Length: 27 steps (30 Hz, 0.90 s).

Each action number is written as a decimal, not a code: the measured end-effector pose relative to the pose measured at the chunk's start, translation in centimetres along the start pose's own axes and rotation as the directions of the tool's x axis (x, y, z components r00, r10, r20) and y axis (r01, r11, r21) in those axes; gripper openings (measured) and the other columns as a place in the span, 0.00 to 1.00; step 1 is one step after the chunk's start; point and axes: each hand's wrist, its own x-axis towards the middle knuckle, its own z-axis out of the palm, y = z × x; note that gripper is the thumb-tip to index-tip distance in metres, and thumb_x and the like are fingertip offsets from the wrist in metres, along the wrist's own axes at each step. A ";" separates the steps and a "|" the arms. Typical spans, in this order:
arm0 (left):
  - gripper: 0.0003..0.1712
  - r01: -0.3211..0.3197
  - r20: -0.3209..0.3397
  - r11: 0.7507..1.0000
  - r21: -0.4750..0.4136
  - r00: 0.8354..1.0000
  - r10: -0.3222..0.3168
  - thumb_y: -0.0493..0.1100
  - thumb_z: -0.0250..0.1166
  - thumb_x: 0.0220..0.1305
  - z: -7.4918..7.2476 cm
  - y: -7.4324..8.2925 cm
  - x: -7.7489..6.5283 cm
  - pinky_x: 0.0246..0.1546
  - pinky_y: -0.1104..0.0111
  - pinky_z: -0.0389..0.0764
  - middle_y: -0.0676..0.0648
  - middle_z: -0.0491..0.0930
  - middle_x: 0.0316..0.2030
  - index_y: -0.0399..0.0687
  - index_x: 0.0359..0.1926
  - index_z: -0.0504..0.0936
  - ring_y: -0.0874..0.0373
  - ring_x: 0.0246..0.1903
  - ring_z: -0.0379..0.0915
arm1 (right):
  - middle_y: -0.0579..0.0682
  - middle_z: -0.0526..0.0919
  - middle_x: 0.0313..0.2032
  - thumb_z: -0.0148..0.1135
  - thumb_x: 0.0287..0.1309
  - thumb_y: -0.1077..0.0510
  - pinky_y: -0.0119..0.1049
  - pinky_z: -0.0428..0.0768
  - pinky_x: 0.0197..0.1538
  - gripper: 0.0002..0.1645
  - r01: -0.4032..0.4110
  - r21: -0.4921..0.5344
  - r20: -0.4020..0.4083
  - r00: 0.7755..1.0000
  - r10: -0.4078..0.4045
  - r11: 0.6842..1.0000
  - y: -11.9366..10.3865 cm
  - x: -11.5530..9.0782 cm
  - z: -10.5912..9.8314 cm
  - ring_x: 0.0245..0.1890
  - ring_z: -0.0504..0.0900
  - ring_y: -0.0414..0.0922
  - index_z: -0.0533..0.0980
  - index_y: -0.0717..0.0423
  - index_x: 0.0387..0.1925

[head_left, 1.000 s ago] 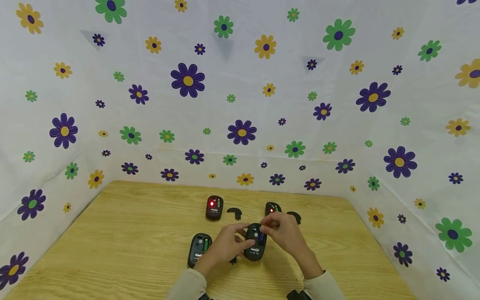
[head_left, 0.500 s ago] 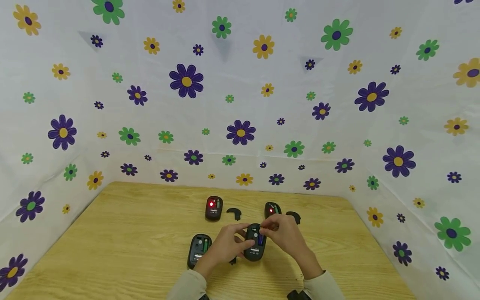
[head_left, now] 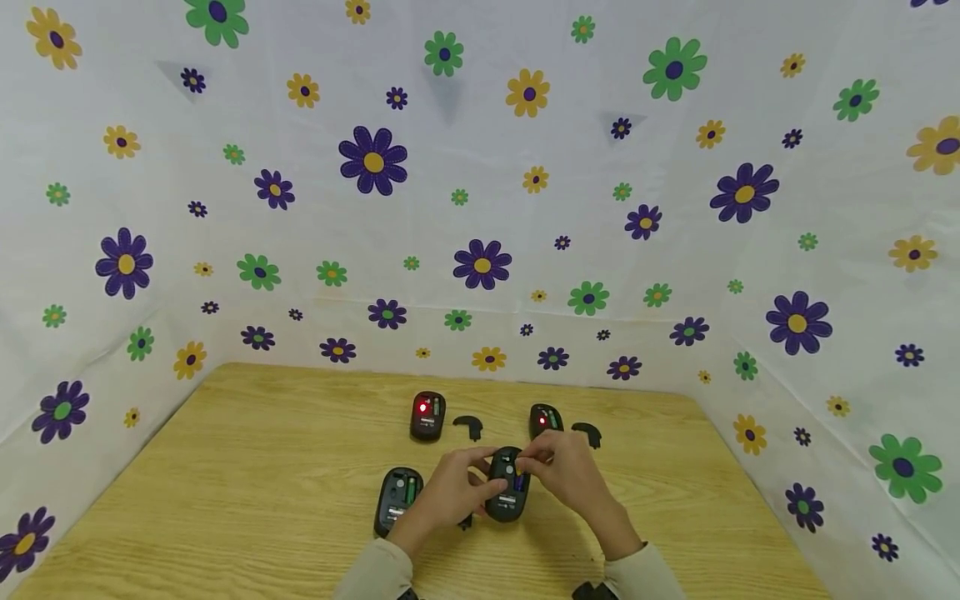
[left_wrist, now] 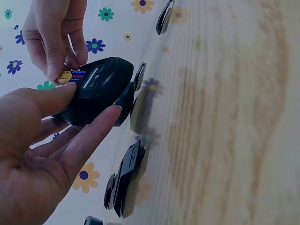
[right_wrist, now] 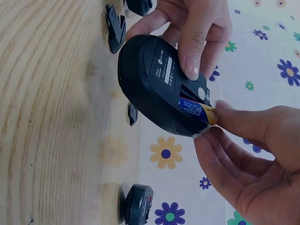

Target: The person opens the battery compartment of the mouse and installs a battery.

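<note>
A black computer mouse [head_left: 506, 506] is held up underside out by my left hand [head_left: 452, 486], thumb on the underside and fingers around the far side. In the right wrist view its battery slot faces my right hand [right_wrist: 255, 157]. A blue and yellow battery [right_wrist: 197, 110] lies with its blue part in that slot. At its yellow end, the right thumb and fingers pinch it against the slot's edge. Whether the battery is fully seated cannot be seen. Under the left hand a small black cover [head_left: 466, 522] is mostly hidden.
Three more upturned mice lie on the wooden table [head_left: 262, 467]: a left front mouse [head_left: 397, 500] with a green battery, a back mouse [head_left: 428, 417] and a right back mouse [head_left: 545, 419], both glowing red. Black covers [head_left: 471, 427] lie near the back ones. Flowered cloth [head_left: 480, 208] surrounds the table.
The held mouse and my right fingers have shifted slightly left. More of the battery's yellow end shows now beside the right fingertips. The left hand keeps its grip.
</note>
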 end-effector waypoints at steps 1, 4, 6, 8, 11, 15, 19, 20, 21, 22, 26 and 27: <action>0.33 0.000 -0.002 1.000 -0.001 1.000 0.000 0.43 0.69 0.70 0.0 0.0 0.0 0.26 0.62 0.90 0.38 0.82 0.50 0.42 0.72 0.72 0.56 0.36 0.86 | 0.49 0.89 0.30 0.74 0.58 0.63 0.21 0.82 0.29 0.01 -0.012 0.005 -0.002 1.000 0.012 1.000 0.0 0.0 0.0 0.28 0.87 0.40 0.88 0.57 0.31; 0.33 -0.003 -0.010 1.000 -0.001 1.000 0.003 0.43 0.69 0.70 -0.2 0.0 0.0 0.26 0.61 0.91 0.38 0.82 0.50 0.42 0.72 0.72 0.56 0.35 0.86 | 0.50 0.88 0.31 0.70 0.64 0.61 0.23 0.80 0.28 0.03 -0.064 0.026 -0.006 0.998 0.064 0.998 -0.2 0.1 -0.1 0.27 0.84 0.39 0.87 0.57 0.37; 0.33 -0.007 -0.012 1.000 -0.003 1.000 0.007 0.43 0.69 0.70 -0.2 0.1 -0.1 0.26 0.60 0.91 0.38 0.82 0.50 0.42 0.72 0.72 0.56 0.34 0.86 | 0.49 0.87 0.30 0.68 0.66 0.60 0.24 0.77 0.27 0.06 -0.101 0.038 0.002 0.995 0.101 0.994 -0.4 0.1 -0.1 0.26 0.80 0.38 0.86 0.58 0.42; 0.33 -0.009 -0.014 1.000 -0.003 1.000 0.009 0.43 0.69 0.69 -0.2 0.1 -0.1 0.26 0.60 0.91 0.38 0.82 0.49 0.42 0.72 0.72 0.57 0.34 0.86 | 0.49 0.85 0.30 0.67 0.67 0.60 0.26 0.75 0.27 0.08 -0.127 0.042 0.010 0.992 0.127 0.991 -0.4 0.2 -0.1 0.26 0.77 0.38 0.85 0.59 0.44; 0.33 -0.011 -0.016 1.000 -0.007 1.000 0.011 0.43 0.70 0.69 -0.3 0.1 0.0 0.26 0.60 0.90 0.38 0.82 0.49 0.42 0.72 0.73 0.57 0.34 0.86 | 0.51 0.86 0.33 0.66 0.69 0.58 0.27 0.77 0.29 0.11 -0.163 0.057 0.037 0.986 0.161 0.985 -0.3 0.2 0.0 0.29 0.79 0.40 0.84 0.59 0.48; 0.33 -0.011 -0.016 1.000 -0.008 1.000 0.011 0.43 0.70 0.69 -0.3 0.0 0.0 0.26 0.60 0.90 0.38 0.82 0.50 0.43 0.72 0.73 0.57 0.34 0.86 | 0.59 0.88 0.44 0.62 0.73 0.54 0.35 0.88 0.33 0.19 -0.217 0.128 0.140 0.970 0.199 0.968 -0.2 0.1 0.0 0.35 0.88 0.47 0.81 0.62 0.56; 0.32 -0.009 -0.012 1.000 -0.016 1.000 0.008 0.43 0.70 0.69 -0.3 -0.1 0.1 0.27 0.60 0.91 0.39 0.82 0.49 0.44 0.71 0.73 0.57 0.35 0.86 | 0.67 0.87 0.47 0.57 0.76 0.54 0.47 0.92 0.37 0.24 -0.249 0.193 0.254 0.947 0.196 0.949 0.0 0.0 0.0 0.34 0.90 0.53 0.76 0.68 0.62; 0.32 -0.009 -0.011 1.000 -0.018 1.000 0.009 0.42 0.70 0.69 -0.3 -0.1 0.1 0.27 0.60 0.91 0.39 0.83 0.49 0.44 0.71 0.74 0.57 0.35 0.86 | 0.68 0.86 0.47 0.57 0.76 0.54 0.48 0.92 0.38 0.24 -0.253 0.201 0.270 0.943 0.195 0.946 0.0 0.0 0.0 0.33 0.90 0.53 0.76 0.69 0.62; 0.31 -0.009 -0.010 1.000 -0.020 1.000 0.008 0.42 0.70 0.69 -0.3 -0.1 0.1 0.27 0.61 0.91 0.39 0.83 0.49 0.44 0.71 0.74 0.57 0.34 0.86 | 0.68 0.86 0.47 0.57 0.77 0.54 0.48 0.92 0.38 0.24 -0.258 0.208 0.280 0.940 0.195 0.943 0.0 -0.1 0.0 0.33 0.90 0.52 0.76 0.69 0.62; 0.31 -0.010 -0.007 1.000 -0.019 1.000 0.009 0.42 0.69 0.69 -0.2 -0.1 0.1 0.27 0.61 0.91 0.39 0.83 0.49 0.45 0.71 0.74 0.57 0.34 0.86 | 0.68 0.86 0.47 0.57 0.76 0.54 0.48 0.92 0.38 0.24 -0.263 0.211 0.286 0.938 0.198 0.942 0.1 -0.1 -0.1 0.33 0.91 0.50 0.76 0.70 0.61; 0.31 -0.018 0.001 1.000 -0.015 1.000 0.018 0.43 0.70 0.69 -0.1 -0.1 0.1 0.26 0.62 0.90 0.40 0.83 0.49 0.44 0.71 0.74 0.59 0.33 0.86 | 0.68 0.86 0.47 0.58 0.75 0.57 0.46 0.92 0.39 0.22 -0.269 0.229 0.288 0.937 0.199 0.935 0.1 -0.2 -0.1 0.33 0.91 0.49 0.76 0.70 0.60; 0.31 -0.020 0.002 1.000 -0.013 1.000 0.020 0.43 0.70 0.69 -0.1 -0.1 0.1 0.26 0.62 0.90 0.40 0.83 0.49 0.45 0.71 0.74 0.59 0.33 0.86 | 0.68 0.86 0.46 0.58 0.75 0.58 0.47 0.92 0.38 0.21 -0.269 0.231 0.287 0.937 0.199 0.935 0.2 -0.2 -0.1 0.33 0.91 0.49 0.76 0.70 0.60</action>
